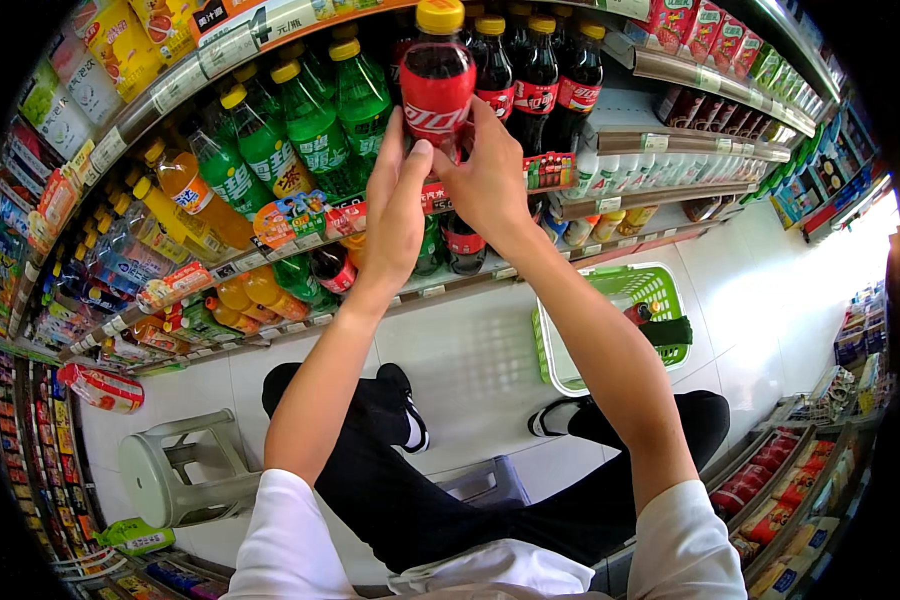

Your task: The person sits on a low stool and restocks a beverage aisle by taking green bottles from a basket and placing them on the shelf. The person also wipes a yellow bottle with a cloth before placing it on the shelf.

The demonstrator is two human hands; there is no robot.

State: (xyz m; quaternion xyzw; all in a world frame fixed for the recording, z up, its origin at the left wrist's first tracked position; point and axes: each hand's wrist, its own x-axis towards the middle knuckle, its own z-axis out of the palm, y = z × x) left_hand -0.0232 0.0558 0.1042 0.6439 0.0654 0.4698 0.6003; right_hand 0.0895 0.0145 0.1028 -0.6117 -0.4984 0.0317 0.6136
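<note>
A Coca-Cola bottle with a red label and yellow cap stands upright between my two hands, at the front of the soft drink shelf. My left hand presses against its lower left side, thumb towards me. On the lower right side, my right hand curls around the bottle. My palms and fingers hide its base, so I cannot tell whether it rests on the shelf. More cola bottles with yellow caps stand just behind and to the right. To the left lean several green Sprite bottles.
A green and white plastic basket on the tiled floor holds a bottle and a dark cloth-like item. A pale plastic stool stands left of my legs. Lower shelves carry orange drinks and canned drinks. Packaged goods line the right.
</note>
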